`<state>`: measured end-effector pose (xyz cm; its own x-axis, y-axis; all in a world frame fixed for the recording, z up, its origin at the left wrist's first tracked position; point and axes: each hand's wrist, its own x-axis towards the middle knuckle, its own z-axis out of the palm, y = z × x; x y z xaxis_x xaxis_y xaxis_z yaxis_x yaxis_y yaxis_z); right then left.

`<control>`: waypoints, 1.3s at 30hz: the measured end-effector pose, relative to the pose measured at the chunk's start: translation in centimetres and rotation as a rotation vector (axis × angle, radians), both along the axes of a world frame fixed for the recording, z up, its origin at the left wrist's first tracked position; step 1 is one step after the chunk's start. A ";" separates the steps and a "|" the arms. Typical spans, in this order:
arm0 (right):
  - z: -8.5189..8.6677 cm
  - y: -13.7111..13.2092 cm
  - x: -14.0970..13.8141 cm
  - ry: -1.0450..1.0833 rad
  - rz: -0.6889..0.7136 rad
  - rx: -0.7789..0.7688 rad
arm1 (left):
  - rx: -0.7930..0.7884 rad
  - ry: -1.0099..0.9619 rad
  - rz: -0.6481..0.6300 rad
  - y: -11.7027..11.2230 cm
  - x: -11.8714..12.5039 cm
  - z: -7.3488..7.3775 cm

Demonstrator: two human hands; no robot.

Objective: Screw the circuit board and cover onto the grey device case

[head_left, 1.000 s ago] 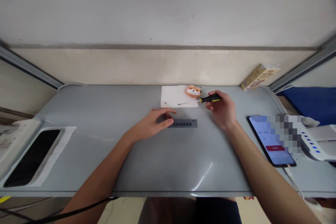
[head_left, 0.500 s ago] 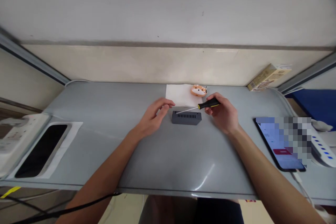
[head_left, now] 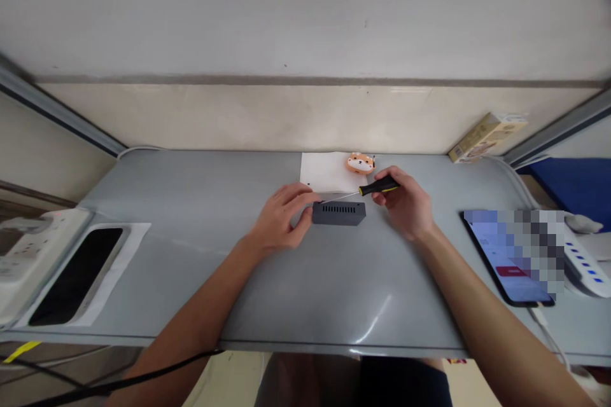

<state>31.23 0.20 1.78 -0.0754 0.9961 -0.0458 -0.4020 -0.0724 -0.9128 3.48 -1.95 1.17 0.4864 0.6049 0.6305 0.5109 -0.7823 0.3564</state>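
Observation:
A dark grey box with a row of slots (head_left: 339, 215) stands on the desk between my hands. My left hand (head_left: 285, 219) is at its left end, with the thumb against the side and the index finger at the upper left corner. My right hand (head_left: 410, 206) grips the black and yellow handle of a screwdriver (head_left: 378, 187). Its thin shaft slants down leftward to the box's upper left corner, where my left fingertip partly hides the tip. A hole shows at the upper right corner.
Behind the box lies white paper (head_left: 322, 168), bearing an orange animal-faced case (head_left: 360, 163) and a tiny dark piece (head_left: 309, 184). A phone (head_left: 79, 276) and power strip (head_left: 28, 254) are left. Right are a lit phone (head_left: 501, 261), a charger (head_left: 585, 264) and a carton (head_left: 487, 138).
My left hand has moved from beside the box onto its left end. The tiny dark piece on the paper now shows. The screwdriver stays at the same corner.

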 end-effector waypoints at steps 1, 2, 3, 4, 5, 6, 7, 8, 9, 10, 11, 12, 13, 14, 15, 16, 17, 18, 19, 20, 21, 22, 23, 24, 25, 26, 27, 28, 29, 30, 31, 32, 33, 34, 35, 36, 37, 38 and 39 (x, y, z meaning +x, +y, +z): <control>0.0 0.0 0.0 -0.002 0.003 0.002 | 0.023 0.005 0.005 0.1 0.0 0.0; 0.0 0.0 0.0 -0.004 0.008 0.004 | 0.042 0.009 0.011 0.1 -0.1 -0.1; 0.0 0.0 0.1 -0.005 0.013 0.006 | 0.056 0.012 0.018 0.1 -0.1 -0.1; 0.0 0.0 0.1 -0.006 0.017 0.008 | 0.064 0.015 0.022 0.2 -0.1 -0.1; 0.1 0.0 0.0 -0.007 0.020 0.010 | 0.069 0.018 0.024 0.2 -0.1 -0.1; 0.1 0.0 0.0 -0.006 0.021 0.013 | 0.071 0.019 0.022 0.2 -0.1 -0.2; 0.2 0.0 0.0 -0.005 0.022 0.015 | 0.072 0.020 0.017 0.3 -0.1 -0.2; 0.2 0.0 0.0 -0.003 0.021 0.017 | 0.074 0.020 0.010 0.3 -0.1 -0.2; 0.2 0.0 0.0 -0.002 0.021 0.017 | 0.077 0.019 0.004 0.3 -0.1 -0.2; 0.2 0.0 0.0 0.000 0.021 0.016 | 0.082 0.015 0.000 0.3 0.0 -0.2; 0.1 0.0 0.0 0.004 0.022 0.014 | 0.087 0.010 -0.001 0.3 0.0 -0.2; 0.1 0.1 -0.1 0.008 0.023 0.012 | 0.089 0.006 0.000 0.3 0.1 -0.1; 0.0 0.1 -0.1 0.012 0.024 0.011 | 0.091 0.003 0.005 0.2 0.2 -0.1; 0.0 0.1 -0.1 0.014 0.028 0.011 | 0.092 0.001 0.009 0.2 0.2 -0.1; -0.1 0.1 -0.1 0.013 0.032 0.010 | 0.091 0.002 0.013 0.2 0.2 -0.1; -0.1 0.0 -0.1 0.011 0.035 0.011 | 0.088 0.005 0.014 0.2 0.3 0.0; 0.0 0.0 -0.1 0.008 0.038 0.010 | 0.083 0.009 0.014 0.2 0.3 0.0; 0.0 0.0 -0.1 0.006 0.041 0.010 | 0.081 0.011 0.015 0.2 0.3 0.0; 0.0 -0.1 -0.1 0.005 0.042 0.009 | 0.080 0.013 0.016 0.2 0.2 0.0; 0.1 -0.1 0.0 0.007 0.043 0.008 | 0.081 0.014 0.017 0.2 0.2 0.0; 0.1 0.0 0.0 0.010 0.041 0.006 | 0.084 0.017 0.019 0.3 0.2 -0.1; 0.1 0.0 0.0 0.015 0.038 0.002 | 0.089 0.020 0.022 0.3 0.1 -0.1; 0.1 0.1 0.1 0.021 0.028 -0.002 | 0.094 0.023 0.024 0.4 0.1 -0.2; 0.0 0.2 0.1 0.029 0.010 -0.005 | 0.099 0.026 0.024 0.4 0.0 -0.3; -0.1 0.3 0.1 0.036 -0.014 -0.006 | 0.106 0.031 0.024 0.4 0.0 -0.4; -0.2 0.4 0.1 0.031 -0.042 -0.003 | 0.117 0.036 0.027 0.5 -0.1 -0.5; -0.3 0.4 0.0 0.001 -0.070 0.005 | 0.133 0.042 0.031 0.5 -0.2 -0.5; -0.5 0.5 0.0 -0.058 -0.091 0.017 | 0.150 0.053 0.040 0.4 -0.2 -0.6; -0.7 0.4 -0.2 -0.145 -0.105 0.033 | 0.168 0.067 0.052 0.4 -0.2 -0.6; -0.8 0.4 -0.4 -0.249 -0.112 0.053 | 0.183 0.081 0.068 0.4 -0.2 -0.6; -1.0 0.3 -0.5 -0.354 -0.107 0.075 | 0.195 0.087 0.088 0.3 -0.2 -0.5; -1.1 0.1 -0.8 -0.443 -0.093 0.095 | 0.204 0.085 0.110 0.2 -0.1 -0.5; -1.2 0.0 -1.0 -0.507 -0.071 0.111 | 0.210 0.073 0.128 0.1 0.0 -0.5; -1.4 -0.1 -1.2 -0.551 -0.046 0.124 | 0.219 0.056 0.140 -0.1 0.2 -0.4; -1.5 -0.2 -1.3 -0.580 -0.023 0.132 | 0.230 0.037 0.140 -0.3 0.4 -0.4; -1.5 -0.3 -1.4 -0.600 -0.001 0.134 | 0.239 0.028 0.130 -0.5 0.6 -0.4; -1.6 -0.3 -1.5 -0.613 0.016 0.132 | 0.247 0.032 0.111 -0.7 0.9 -0.3; -1.6 -0.4 -1.6 -0.624 0.024 0.131 | 0.253 0.051 0.086 -0.9 1.2 -0.3; -1.6 -0.4 -1.6 -0.635 0.033 0.133 | 0.255 0.081 0.058 -1.2 1.5 -0.2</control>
<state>29.62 -0.20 0.14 -0.1047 0.9940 0.0323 0.2192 0.0547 -0.9742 4.99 -3.11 0.97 0.5105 0.4598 0.7266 0.5767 -0.8099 0.1074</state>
